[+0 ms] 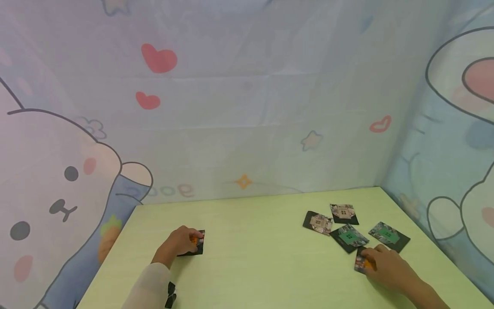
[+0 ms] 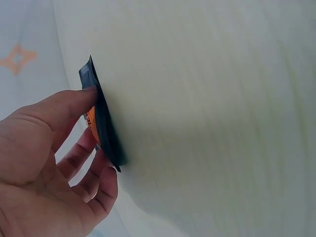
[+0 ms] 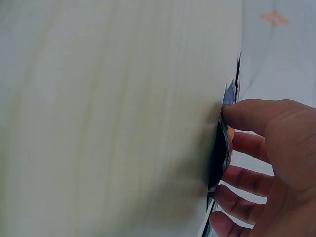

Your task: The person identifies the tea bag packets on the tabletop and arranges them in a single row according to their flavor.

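Note:
On the left of the table, my left hand (image 1: 176, 244) pinches a small dark sachet with an orange label (image 1: 200, 243). The left wrist view shows this sachet (image 2: 104, 129) tilted on edge, thumb on one side and fingers behind it. Over at the right, my right hand (image 1: 390, 267) grips a second orange-labelled sachet (image 1: 359, 264) between thumb and fingers. In the right wrist view that sachet (image 3: 218, 153) is seen nearly edge-on, slightly bent, close over the tabletop. Its far corner lies near a green-labelled sachet (image 1: 349, 237).
Beyond my right hand lie another green-labelled sachet (image 1: 389, 236) and two beige-labelled sachets, one at the back (image 1: 344, 213) and one to its left (image 1: 318, 222). The pale yellow-green table (image 1: 251, 244) meets a cartoon-printed cloth (image 1: 247, 107) behind and at both sides.

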{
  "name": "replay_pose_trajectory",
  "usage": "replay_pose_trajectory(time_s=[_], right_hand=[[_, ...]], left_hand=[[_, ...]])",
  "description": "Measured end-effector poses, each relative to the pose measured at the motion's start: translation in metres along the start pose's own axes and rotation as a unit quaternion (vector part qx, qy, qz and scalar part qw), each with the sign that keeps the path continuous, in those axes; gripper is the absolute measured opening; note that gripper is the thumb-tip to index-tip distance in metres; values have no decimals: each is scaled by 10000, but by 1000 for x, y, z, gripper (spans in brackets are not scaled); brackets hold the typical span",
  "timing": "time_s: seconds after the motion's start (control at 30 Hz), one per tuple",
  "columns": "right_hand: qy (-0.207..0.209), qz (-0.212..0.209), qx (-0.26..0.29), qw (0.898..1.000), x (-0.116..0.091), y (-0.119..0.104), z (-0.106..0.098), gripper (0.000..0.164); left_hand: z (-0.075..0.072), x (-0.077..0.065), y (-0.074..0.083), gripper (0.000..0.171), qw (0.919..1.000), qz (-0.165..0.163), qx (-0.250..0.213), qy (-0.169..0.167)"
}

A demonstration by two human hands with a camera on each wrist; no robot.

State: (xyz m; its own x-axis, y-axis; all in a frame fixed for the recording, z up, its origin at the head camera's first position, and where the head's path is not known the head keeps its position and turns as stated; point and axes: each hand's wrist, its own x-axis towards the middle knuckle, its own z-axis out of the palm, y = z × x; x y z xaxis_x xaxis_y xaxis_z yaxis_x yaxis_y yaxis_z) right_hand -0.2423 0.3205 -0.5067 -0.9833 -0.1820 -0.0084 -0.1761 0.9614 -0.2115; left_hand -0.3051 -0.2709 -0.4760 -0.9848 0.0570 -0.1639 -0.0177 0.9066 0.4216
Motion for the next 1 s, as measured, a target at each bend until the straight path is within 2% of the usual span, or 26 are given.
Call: replay_pose_trajectory(time_s=[0.27, 0.7, 1.0], right_hand=[[-43, -11, 62, 10000, 0, 1, 0, 42], [-1, -24, 77, 10000, 0, 2, -2, 43], [70, -100, 56, 9999, 2, -1, 2, 44]], left_hand=[[-6, -3, -12, 42, 10000, 25, 51, 0], [-16, -7, -42, 42, 10000, -81, 0, -20], [-18, -8, -42, 42, 9998, -165, -26, -49]])
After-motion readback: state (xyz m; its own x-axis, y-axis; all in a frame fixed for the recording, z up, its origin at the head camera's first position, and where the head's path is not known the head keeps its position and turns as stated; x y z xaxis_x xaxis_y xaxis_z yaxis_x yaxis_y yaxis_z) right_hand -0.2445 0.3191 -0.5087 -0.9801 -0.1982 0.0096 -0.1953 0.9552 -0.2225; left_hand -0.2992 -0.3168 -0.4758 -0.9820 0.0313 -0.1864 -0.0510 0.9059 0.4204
